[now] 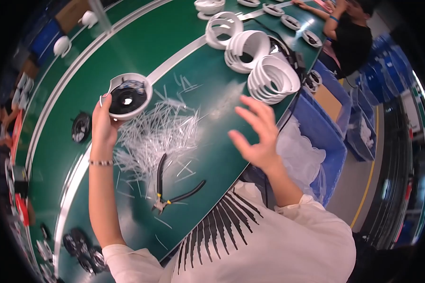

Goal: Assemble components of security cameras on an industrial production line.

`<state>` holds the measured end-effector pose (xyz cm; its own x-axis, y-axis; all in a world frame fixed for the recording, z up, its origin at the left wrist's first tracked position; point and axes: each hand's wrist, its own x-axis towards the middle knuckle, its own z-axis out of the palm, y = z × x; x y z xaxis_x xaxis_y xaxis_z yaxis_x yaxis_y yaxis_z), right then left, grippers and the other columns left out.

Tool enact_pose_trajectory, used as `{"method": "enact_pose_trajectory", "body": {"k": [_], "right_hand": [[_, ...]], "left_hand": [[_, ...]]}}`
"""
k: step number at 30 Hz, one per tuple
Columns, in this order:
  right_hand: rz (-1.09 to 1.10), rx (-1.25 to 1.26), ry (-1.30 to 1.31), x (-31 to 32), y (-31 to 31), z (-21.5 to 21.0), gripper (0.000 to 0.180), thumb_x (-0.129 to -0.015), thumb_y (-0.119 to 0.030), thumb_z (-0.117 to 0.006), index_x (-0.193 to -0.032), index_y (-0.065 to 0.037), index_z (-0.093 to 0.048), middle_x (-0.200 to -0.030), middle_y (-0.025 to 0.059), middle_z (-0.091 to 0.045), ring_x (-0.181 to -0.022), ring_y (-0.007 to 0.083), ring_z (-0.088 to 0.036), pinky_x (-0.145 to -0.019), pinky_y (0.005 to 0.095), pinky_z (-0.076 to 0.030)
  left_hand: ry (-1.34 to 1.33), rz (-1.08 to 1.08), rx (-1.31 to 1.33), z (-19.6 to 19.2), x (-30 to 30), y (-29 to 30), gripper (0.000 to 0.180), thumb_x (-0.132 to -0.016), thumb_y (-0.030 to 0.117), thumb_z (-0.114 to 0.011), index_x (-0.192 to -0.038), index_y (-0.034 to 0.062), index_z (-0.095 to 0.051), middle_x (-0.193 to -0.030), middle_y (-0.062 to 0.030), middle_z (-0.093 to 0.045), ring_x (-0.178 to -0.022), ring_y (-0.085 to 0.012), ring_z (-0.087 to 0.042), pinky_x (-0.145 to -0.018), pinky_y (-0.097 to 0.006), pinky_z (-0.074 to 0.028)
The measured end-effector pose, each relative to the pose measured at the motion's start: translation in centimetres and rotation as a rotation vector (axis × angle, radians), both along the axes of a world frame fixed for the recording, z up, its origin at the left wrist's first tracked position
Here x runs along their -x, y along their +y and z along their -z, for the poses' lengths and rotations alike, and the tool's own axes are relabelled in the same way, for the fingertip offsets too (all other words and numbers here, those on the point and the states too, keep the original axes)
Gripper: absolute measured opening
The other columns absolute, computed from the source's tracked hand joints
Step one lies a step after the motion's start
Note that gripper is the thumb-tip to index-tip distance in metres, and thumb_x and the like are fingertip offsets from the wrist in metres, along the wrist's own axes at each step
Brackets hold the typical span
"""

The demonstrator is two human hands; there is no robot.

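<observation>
My left hand grips a round white housing by its near left edge, thumb over the rim. A black, dish-shaped part with a bright centre sits inside the housing. My right hand is raised over the table, empty, with its fingers spread. Just beyond it lie nested white plastic rings. A heap of thin clear plastic strips spreads on the green table between my hands. Diagonal cutters with black handles lie spread apart at the heap's near edge.
At right, a blue bin holds white plastic pieces. A co-worker sits at the far right, near several white oval parts. A black round part lies left of my left hand, and more black parts lie at lower left.
</observation>
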<state>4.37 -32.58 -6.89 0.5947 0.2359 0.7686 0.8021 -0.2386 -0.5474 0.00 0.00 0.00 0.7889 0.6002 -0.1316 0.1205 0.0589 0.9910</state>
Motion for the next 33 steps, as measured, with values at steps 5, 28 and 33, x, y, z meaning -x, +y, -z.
{"method": "enact_pose_trajectory", "body": {"k": [5, 28, 33], "right_hand": [[0.429, 0.360, -0.136, -5.8, -11.8, -1.3, 0.041, -0.064, -0.008, -0.067, -0.103, -0.005, -0.056, -0.114, 0.0099, -0.050, -0.106, 0.0295, -0.044, -0.090, 0.0377, -0.035], [-0.723, 0.562, -0.192, 6.4, 0.2, -3.1, 0.016, -0.063, -0.016, -0.068, -0.062, -0.008, -0.054, -0.045, 0.0006, -0.045, -0.039, 0.0147, -0.047, -0.039, 0.0266, -0.039], [-0.745, 0.770, 0.114, 10.0, 3.3, 0.9, 0.023, -0.073, -0.021, -0.059, -0.058, -0.004, -0.052, -0.047, 0.0092, -0.051, -0.041, 0.0252, -0.053, -0.039, 0.0344, -0.042]], "left_hand": [[-0.098, -0.127, 0.273, 9.6, -8.2, 2.4, 0.031, -0.088, 0.024, -0.046, -0.109, 0.0021, -0.042, -0.105, -0.0171, -0.051, -0.093, -0.0311, -0.055, -0.077, -0.049, -0.048], [0.312, -0.389, -1.055, 10.5, 0.6, 11.2, 0.034, -0.066, 0.010, -0.065, -0.098, 0.0027, -0.057, -0.092, -0.0172, -0.060, -0.088, -0.0308, -0.058, -0.079, -0.037, -0.045], [-0.068, -0.391, -0.518, 8.9, 5.0, 4.6, 0.025, -0.072, 0.002, -0.060, -0.097, -0.0009, -0.056, -0.088, -0.0106, -0.061, -0.079, -0.0186, -0.060, -0.071, -0.028, -0.046]]}}
